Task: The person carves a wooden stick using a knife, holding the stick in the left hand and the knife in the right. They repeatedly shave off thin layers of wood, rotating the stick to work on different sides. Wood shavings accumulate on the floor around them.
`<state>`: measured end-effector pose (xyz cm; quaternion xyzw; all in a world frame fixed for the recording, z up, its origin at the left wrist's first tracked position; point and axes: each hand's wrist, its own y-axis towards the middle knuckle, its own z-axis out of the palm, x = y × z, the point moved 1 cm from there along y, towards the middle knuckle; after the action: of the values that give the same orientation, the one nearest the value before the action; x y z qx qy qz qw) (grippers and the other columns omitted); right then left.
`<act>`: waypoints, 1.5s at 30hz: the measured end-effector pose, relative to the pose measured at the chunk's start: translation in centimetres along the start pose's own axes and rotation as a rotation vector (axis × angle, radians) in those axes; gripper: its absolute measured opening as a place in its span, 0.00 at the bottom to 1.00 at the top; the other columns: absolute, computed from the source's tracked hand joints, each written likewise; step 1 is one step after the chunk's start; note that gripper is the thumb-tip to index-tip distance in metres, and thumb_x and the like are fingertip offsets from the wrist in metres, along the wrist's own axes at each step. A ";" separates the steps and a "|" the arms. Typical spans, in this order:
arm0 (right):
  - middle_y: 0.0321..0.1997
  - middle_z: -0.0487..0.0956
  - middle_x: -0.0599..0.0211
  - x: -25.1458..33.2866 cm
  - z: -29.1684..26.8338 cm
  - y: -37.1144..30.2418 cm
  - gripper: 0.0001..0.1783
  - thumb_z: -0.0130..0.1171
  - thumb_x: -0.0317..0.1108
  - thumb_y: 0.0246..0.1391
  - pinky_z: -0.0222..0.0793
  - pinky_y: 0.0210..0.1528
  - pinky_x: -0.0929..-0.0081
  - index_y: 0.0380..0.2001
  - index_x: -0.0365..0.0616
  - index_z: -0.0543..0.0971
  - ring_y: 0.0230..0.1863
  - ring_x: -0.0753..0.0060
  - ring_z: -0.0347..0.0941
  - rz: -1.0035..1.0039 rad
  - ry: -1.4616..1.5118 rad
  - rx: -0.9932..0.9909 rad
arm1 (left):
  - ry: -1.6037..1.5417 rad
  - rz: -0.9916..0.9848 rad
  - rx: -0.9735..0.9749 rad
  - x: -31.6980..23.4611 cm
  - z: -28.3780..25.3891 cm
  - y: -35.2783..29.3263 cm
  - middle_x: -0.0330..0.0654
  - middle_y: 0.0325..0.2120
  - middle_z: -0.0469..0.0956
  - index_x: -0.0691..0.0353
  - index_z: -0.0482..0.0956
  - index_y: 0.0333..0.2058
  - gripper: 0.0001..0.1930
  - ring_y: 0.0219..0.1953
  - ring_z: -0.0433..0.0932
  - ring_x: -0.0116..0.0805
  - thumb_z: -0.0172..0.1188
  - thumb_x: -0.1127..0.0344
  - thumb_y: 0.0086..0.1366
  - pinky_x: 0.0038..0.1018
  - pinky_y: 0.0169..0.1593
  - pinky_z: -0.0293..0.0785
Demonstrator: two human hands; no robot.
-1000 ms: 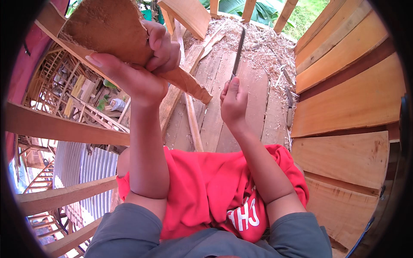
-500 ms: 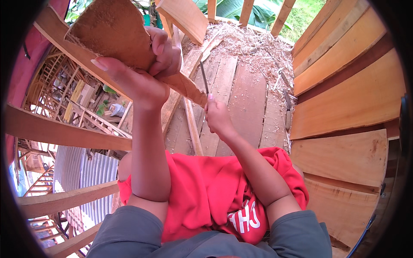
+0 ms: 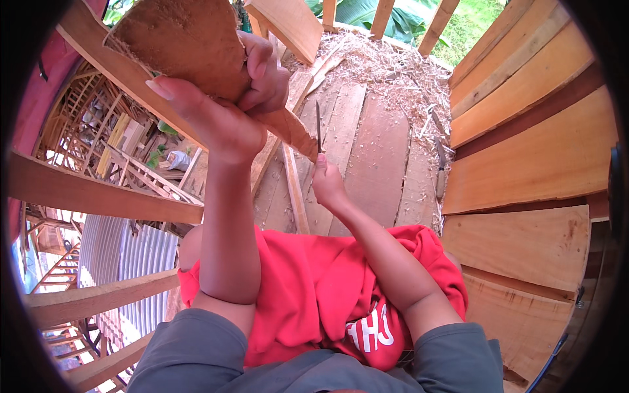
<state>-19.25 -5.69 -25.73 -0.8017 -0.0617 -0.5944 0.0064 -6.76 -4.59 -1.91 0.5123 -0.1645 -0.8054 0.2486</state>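
Observation:
My left hand (image 3: 226,121) is raised at the upper left, its fingers wrapped around a brown piece of carved wood (image 3: 177,49). The wood is broad and rough-edged at its top and narrows toward the lower right. My right hand (image 3: 329,187) is closed on a knife (image 3: 319,124) whose thin dark blade points up, beside the narrow end of the wood. From here I cannot tell whether blade and wood touch. The knife's handle is hidden in my fist. Red cloth (image 3: 295,281) covers my lap below both forearms.
Wood shavings (image 3: 393,78) litter the far end of the plank floor (image 3: 373,150). Another knife with a wooden handle (image 3: 440,183) lies near the right board wall (image 3: 524,164). Wooden rails (image 3: 105,190) run along the left, with stacked timber and corrugated metal sheets (image 3: 124,262) beyond.
The knife blade has swung from leaning left to nearly upright, and my right hand is slightly lower. My left hand and the wood have shifted a little to the right.

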 end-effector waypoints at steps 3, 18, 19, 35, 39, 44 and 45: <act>0.20 0.68 0.57 3.5 -0.1 0.0 0.29 0.35 0.50 0.68 0.64 0.31 0.64 0.25 0.35 0.69 0.26 0.61 0.67 0.075 -0.032 0.087 | 0.029 0.010 -0.030 -0.3 -1.7 -0.4 0.25 0.11 0.49 0.56 0.63 0.26 0.44 0.12 0.40 0.17 0.38 0.13 0.44 0.19 0.17 0.40; 0.20 0.69 0.57 -1.2 1.0 -0.1 0.28 0.33 0.50 0.68 0.62 0.28 0.62 0.27 0.36 0.68 0.20 0.63 0.66 0.180 0.055 0.106 | 0.037 -0.014 -0.017 0.2 0.7 -0.3 0.25 0.11 0.48 0.56 0.63 0.26 0.45 0.12 0.40 0.17 0.36 0.12 0.43 0.19 0.17 0.39; 0.19 0.68 0.59 -1.6 1.3 -0.3 0.28 0.33 0.51 0.68 0.62 0.24 0.65 0.26 0.37 0.68 0.19 0.64 0.65 0.285 0.086 0.193 | 0.038 -0.010 -0.018 0.0 0.6 -0.2 0.25 0.11 0.48 0.56 0.63 0.26 0.45 0.12 0.40 0.17 0.36 0.12 0.43 0.19 0.17 0.39; 0.23 0.74 0.46 0.0 0.7 -0.4 0.25 0.35 0.47 0.68 0.66 0.37 0.57 0.34 0.34 0.72 0.30 0.49 0.73 0.790 0.033 0.367 | -0.022 -0.029 0.035 0.1 -0.5 -0.3 0.25 0.11 0.49 0.55 0.63 0.26 0.43 0.12 0.40 0.18 0.39 0.12 0.43 0.19 0.18 0.40; 0.26 0.75 0.43 2.8 0.0 0.1 0.22 0.36 0.45 0.67 0.66 0.38 0.54 0.36 0.35 0.70 0.32 0.44 0.74 0.172 -0.017 0.054 | -0.001 -0.033 0.036 -0.1 -2.1 -0.7 0.25 0.10 0.49 0.55 0.63 0.26 0.44 0.12 0.40 0.17 0.39 0.12 0.43 0.19 0.18 0.40; 0.23 0.74 0.47 -2.9 1.3 -0.4 0.22 0.38 0.44 0.66 0.66 0.37 0.54 0.29 0.36 0.71 0.30 0.44 0.73 0.101 -0.040 0.144 | -0.001 0.000 -0.030 -0.1 -0.3 0.2 0.25 0.10 0.49 0.54 0.63 0.26 0.44 0.11 0.40 0.17 0.39 0.12 0.43 0.19 0.18 0.40; 0.23 0.74 0.46 -1.8 1.1 -0.2 0.22 0.38 0.43 0.66 0.66 0.37 0.55 0.28 0.36 0.71 0.30 0.44 0.73 0.170 -0.060 0.170 | 0.054 0.022 -0.107 -0.2 -0.7 0.2 0.25 0.10 0.49 0.54 0.63 0.26 0.43 0.11 0.40 0.17 0.39 0.12 0.43 0.19 0.18 0.40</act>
<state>-18.72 -5.59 -27.81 -0.8179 -0.0439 -0.5603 0.1231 -5.99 -4.69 -1.94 0.5181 -0.1201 -0.7961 0.2888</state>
